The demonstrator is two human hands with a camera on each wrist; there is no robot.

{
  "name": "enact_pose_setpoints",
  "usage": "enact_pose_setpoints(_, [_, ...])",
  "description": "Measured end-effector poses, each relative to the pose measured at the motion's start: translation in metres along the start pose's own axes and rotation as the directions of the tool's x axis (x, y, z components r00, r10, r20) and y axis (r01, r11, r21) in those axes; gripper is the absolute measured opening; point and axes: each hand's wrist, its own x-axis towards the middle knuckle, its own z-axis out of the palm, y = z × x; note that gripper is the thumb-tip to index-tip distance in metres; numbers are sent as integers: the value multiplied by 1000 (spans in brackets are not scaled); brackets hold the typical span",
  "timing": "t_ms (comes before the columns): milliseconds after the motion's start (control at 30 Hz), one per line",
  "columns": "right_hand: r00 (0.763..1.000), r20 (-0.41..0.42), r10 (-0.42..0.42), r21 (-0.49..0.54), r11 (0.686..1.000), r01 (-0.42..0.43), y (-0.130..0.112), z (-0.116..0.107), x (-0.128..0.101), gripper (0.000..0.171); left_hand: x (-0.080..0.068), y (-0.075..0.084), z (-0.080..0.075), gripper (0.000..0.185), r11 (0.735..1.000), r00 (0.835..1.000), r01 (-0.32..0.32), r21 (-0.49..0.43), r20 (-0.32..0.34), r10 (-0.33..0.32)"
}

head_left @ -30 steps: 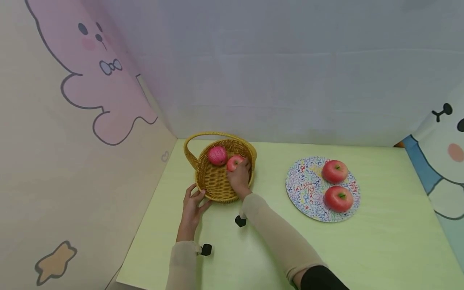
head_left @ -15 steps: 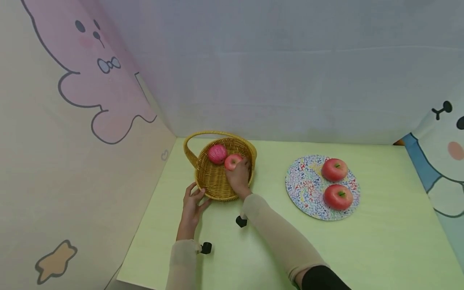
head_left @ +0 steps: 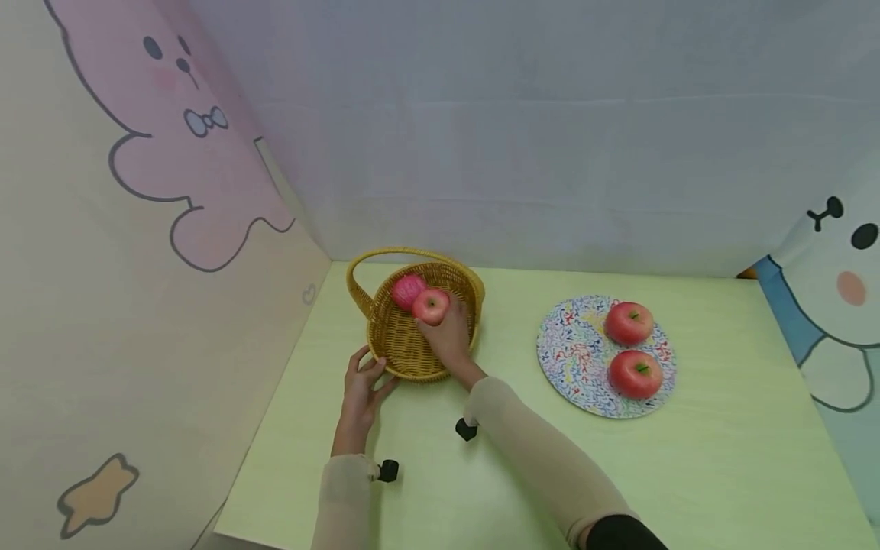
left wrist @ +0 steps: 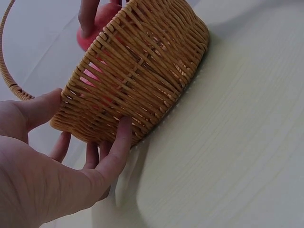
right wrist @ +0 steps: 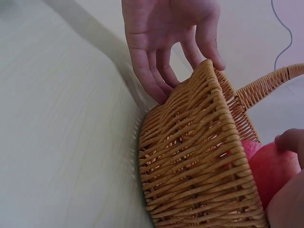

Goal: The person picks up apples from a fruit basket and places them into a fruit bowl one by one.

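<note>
Right hand (head_left: 450,336) is inside the wicker basket (head_left: 402,355), fingers curled round a red apple (head_left: 431,305) and holding it just above the basket floor. In the right wrist view a fingertip (right wrist: 289,140) lies on the apple's top and the palm covers its near side. The held apple touches, or nearly touches, a second, pinker apple (head_left: 407,290) that sits at the far side of the basket; contact can't be confirmed from these views.

Left hand (head_left: 360,389) is on the basket's near-left outer wall. Fingers are straight and spread, with the tips against the weave low on the wall and the thumb (left wrist: 40,107) up by the rim. It braces the basket and doesn't wrap it; the palm is off the wall. The left wrist view shows the fingers (left wrist: 121,142) pressing the wicker where wall meets table.

The basket stands upright on the pale green table (head_left: 481,473), at the back left near the corner where the walls meet. Its hoop handle (head_left: 357,279) is folded toward the left and back.

A round plate (head_left: 571,359) with multicolour squiggles is to the right of the basket, well apart from it. Two more red apples lie on it side by side, stem ends up: the far apple (head_left: 629,322) and the near apple (head_left: 635,373), close to each other.

Both forearms are in light beige sleeves, each with a small black wrist mount (head_left: 466,429). The left wall panel has a pink cartoon bear (head_left: 199,153).
</note>
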Motion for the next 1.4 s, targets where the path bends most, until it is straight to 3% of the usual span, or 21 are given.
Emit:
enact_pose_setpoints(233, [992, 90, -94, 117, 990, 83, -3, -16, -7, 83, 0, 3, -2, 58, 1000, 1000, 4, 17, -15, -4])
enact_pose_setpoints(433, [977, 180, -115, 215, 974, 75, 3, -33, -9, 86, 2, 1, 0, 57, 1000, 1000, 14, 12, -5, -14])
enact_pose_setpoints(700, [949, 263, -173, 222, 968, 115, 10, -53, -13, 90, 2, -2, 1, 56, 1000, 1000, 11, 17, -8, -11])
enact_pose_setpoints(1133, [908, 327, -263, 359, 923, 138, 15, -92, -32, 86, 0, 0, -1, 61, 1000, 1000, 0, 0, 13, 0])
enact_pose_setpoints(1400, [897, 332, -292, 353, 920, 169, 23, -130, -44, 87, 1, -2, -2, 60, 1000, 1000, -4, 9, 17, 4])
